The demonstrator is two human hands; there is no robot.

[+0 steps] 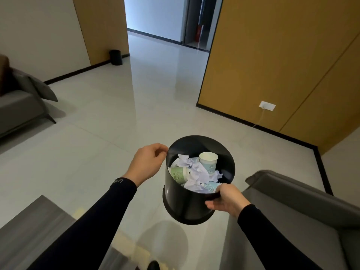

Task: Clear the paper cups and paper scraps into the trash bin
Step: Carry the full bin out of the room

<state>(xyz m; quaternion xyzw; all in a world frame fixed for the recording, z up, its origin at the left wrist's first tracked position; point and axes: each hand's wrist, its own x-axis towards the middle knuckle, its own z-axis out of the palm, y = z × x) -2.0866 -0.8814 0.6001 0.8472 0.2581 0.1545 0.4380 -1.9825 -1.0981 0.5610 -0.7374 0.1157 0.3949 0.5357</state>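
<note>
Trash bin [194, 203] is held in mid-air over the floor [109, 117], between the two hands; its shadow is seen on the tiles just below. The mouth is tilted toward the camera, so the bin's long axis leans away from the person, base lower and nearer the body.

Right hand [227, 199] is clamped on the near rim: thumb over the lip, fingers under the outer wall. The carrying appears to be done by this hand. Left hand [147, 162] is at the far-left rim, fingers curled loosely; whether the rim is actually pinched or only touched cannot be told.

Inside are seen a white-and-blue paper cup [208, 161] upright at the back, a green paper cup [178, 174] lying on its side at left, another blue cup partly buried by the near rim, and crumpled paper scraps [195, 172] between them. The clearing is judged done or nearly so.

A desk corner [35, 228] lies low left, a grey armchair [300, 209] right. A second black bin [116, 57] stands by the far wall, well apart.

Likely next move is setting the bin down. For that the axis has to be brought upright first, and the right hand is the one placed to do it. Risk with the present tilt is loose scraps spilling over the near lip.
</note>
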